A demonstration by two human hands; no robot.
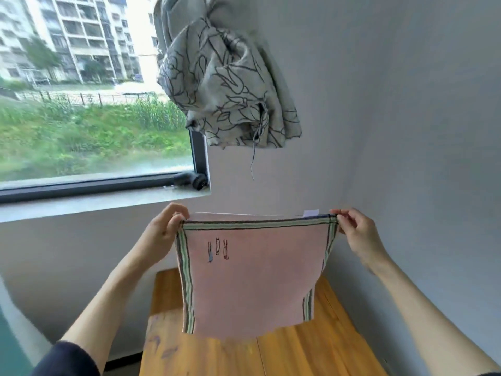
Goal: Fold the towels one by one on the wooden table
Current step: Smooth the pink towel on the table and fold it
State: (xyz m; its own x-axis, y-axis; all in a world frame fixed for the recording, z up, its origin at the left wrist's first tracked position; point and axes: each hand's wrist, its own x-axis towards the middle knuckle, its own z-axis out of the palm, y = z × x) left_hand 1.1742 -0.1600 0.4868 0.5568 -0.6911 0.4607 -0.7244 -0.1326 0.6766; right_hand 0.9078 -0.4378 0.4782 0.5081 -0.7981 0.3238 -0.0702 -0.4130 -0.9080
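Observation:
A pink towel (252,278) with green and dark striped borders and a small embroidered motif hangs stretched in the air above the wooden table (311,351). My left hand (165,229) pinches its upper left corner and my right hand (355,232) pinches its upper right corner. The towel's top edge is level and taut. A white label sticks up near the right corner. Its lower edge hangs just above the tabletop and hides the table's far part.
A grey patterned curtain (227,77) is bunched up high on the wall above the towel. A window with a dark frame (103,183) and pale sill fills the left. Grey walls close in behind and to the right of the table.

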